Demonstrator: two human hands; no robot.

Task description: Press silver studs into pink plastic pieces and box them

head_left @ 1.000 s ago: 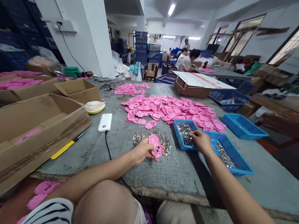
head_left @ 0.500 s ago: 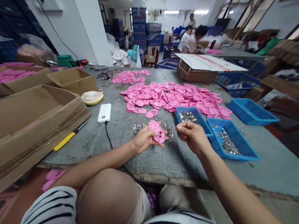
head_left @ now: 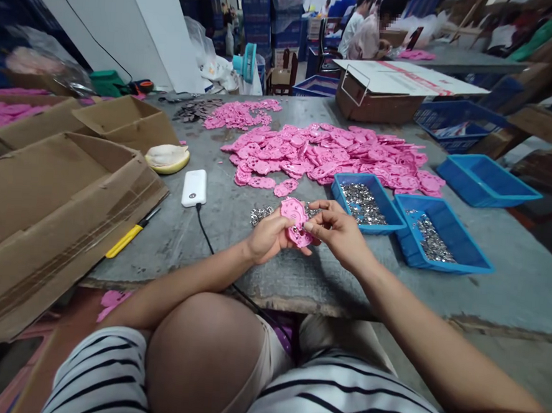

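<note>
- Moved since half a second ago: right hand [head_left: 342, 235], from just beside the nearer blue tray [head_left: 381, 229] over to the pink piece [head_left: 293, 211]; view tipped lower too.
- Pink piece held up over the table [head_left: 524, 271], near its front edge, between both hands.
- Gripped by left hand [head_left: 269, 237]: thumb on top, fingers underneath.
- Right thumb and index finger brought together at the piece's lower right part; can't tell what, if anything, is pinched between.
- Dark and shiny spots near that end, too small to identify.
- Just behind the hands: loose silver metal bits [head_left: 259, 215] on the table, partly hidden.
- To the right: nearer blue tray with more metal bits, next to a second blue tray [head_left: 450, 266], likewise holding some.
- Farther back: big pink heap [head_left: 326, 153], smaller pink pile [head_left: 237, 115], dark flat pieces [head_left: 195, 109] beside it.
- To the left: white power bank [head_left: 194, 189] with black cable [head_left: 204, 232], yellow-handled tool [head_left: 124, 241], yellow dish [head_left: 175, 167], long cardboard box [head_left: 69, 219].
- Beyond the table: turquoise fan [head_left: 250, 63], co-workers seated in back, busy at another table [head_left: 472, 61].
</note>
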